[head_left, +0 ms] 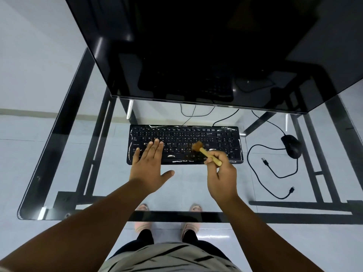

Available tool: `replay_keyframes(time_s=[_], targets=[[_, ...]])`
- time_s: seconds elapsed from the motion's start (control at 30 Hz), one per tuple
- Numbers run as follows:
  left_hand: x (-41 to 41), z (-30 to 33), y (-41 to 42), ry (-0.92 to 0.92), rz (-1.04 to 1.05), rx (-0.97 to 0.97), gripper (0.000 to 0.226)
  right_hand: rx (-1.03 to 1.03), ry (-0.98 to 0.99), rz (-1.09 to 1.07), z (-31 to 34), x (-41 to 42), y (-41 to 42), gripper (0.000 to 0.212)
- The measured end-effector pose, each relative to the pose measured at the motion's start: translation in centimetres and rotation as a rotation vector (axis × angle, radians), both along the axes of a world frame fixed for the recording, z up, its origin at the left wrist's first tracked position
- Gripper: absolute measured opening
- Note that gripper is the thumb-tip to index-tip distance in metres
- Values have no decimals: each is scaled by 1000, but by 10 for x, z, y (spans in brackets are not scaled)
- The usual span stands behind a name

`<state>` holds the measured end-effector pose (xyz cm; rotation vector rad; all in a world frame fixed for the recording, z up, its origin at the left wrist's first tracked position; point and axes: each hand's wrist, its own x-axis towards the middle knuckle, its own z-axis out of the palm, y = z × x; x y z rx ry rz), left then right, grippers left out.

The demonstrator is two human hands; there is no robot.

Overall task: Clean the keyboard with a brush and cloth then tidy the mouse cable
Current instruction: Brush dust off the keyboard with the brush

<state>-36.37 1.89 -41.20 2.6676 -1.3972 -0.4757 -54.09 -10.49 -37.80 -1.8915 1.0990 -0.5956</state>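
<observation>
My right hand pinches the wooden handle of the brush, fingers curled round it near its lower end. The brush is tilted, its brown bristles pointing away from me and resting on the keys in the right-centre part of the keyboard; the bristle tuft is slightly blurred. My left hand lies flat, fingers straight and close together, thumb spread out to the side. Its fingertips press on the left-hand letter keys, and the palm extends over the keyboard's near edge onto the desk.

The keyboard is black with white smears along its borders. It sits in the middle of the glass desk, parallel to the near edge and just in front of the monitor, which fills the far side of the desk. Its cable runs back under the monitor.

The mouse is black and lies toward the right edge of the desk, well apart from the keyboard. The mouse cable loops loosely across the glass between keyboard and mouse, curving toward the near right corner. Two loose plug ends show there; I cannot tell which one belongs to the mouse.

I see no cloth from this view
</observation>
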Motion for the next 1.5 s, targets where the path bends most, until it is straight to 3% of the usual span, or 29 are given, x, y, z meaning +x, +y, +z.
replay_keyframes(time_s=[0.1, 0.23, 0.57, 0.7, 0.83, 1.33, 1.5], targets=[[-5, 0, -4, -5, -7, -2, 95, 8, 9, 102, 2, -5, -2, 13], [-8, 1, -10, -14, -13, 16, 95, 11, 20, 4, -1, -16, -8, 16], [-21, 3, -28, -1, -18, -3, 95, 25, 23, 119, 2, -30, -21, 17], [-24, 3, -31, 12, 0, -5, 94, 13, -36, 38, 6, -33, -28, 15], [-28, 3, -34, 12, 12, -12, 95, 21, -23, 152, 2, -39, -31, 15], [-45, -1, -50, 20, -1, -1, 100, 24, -68, -46, 2, -57, -49, 19], [-42, -1, -49, 14, 9, 6, 101, 73, -225, -113, 9, -46, -54, 15]])
